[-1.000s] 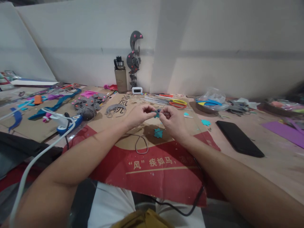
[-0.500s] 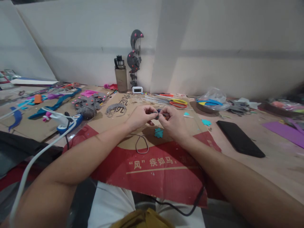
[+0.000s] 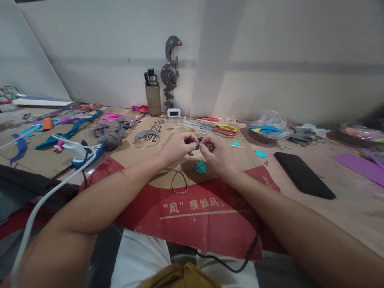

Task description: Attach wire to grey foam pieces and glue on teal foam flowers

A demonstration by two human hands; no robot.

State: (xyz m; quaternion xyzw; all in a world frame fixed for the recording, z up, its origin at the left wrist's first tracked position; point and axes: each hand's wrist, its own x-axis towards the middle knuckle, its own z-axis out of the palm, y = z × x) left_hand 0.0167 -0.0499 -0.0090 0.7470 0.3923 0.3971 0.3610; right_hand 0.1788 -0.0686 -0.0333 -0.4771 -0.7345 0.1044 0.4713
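Observation:
My left hand (image 3: pixel 180 147) and my right hand (image 3: pixel 218 153) meet above the cardboard, fingertips pinched close together. Between them is a small dark piece (image 3: pixel 198 145), mostly covered by the fingers, so its kind is unclear. Just below lies a teal snowflake-shaped cutout (image 3: pixel 201 167) with a thin strand across it. A grey cord (image 3: pixel 180 192) forms a loop on the cardboard to its left. Behind the right hand are scissors with yellow and red handles (image 3: pixel 225 130).
Red and brown cardboard (image 3: pixel 192 232) covers the table front. Around it are a black phone (image 3: pixel 304 175), a plastic-filled bowl (image 3: pixel 265 134), a bottle (image 3: pixel 153 98), a white clock (image 3: pixel 173 113), grey yarn (image 3: pixel 111 140) and a power strip (image 3: pixel 88 156). A white cable (image 3: pixel 39 206) runs past my left arm.
Both hands stay in nearly the same place, with fingers shifting slightly around the small dark piece. The view has moved very little.

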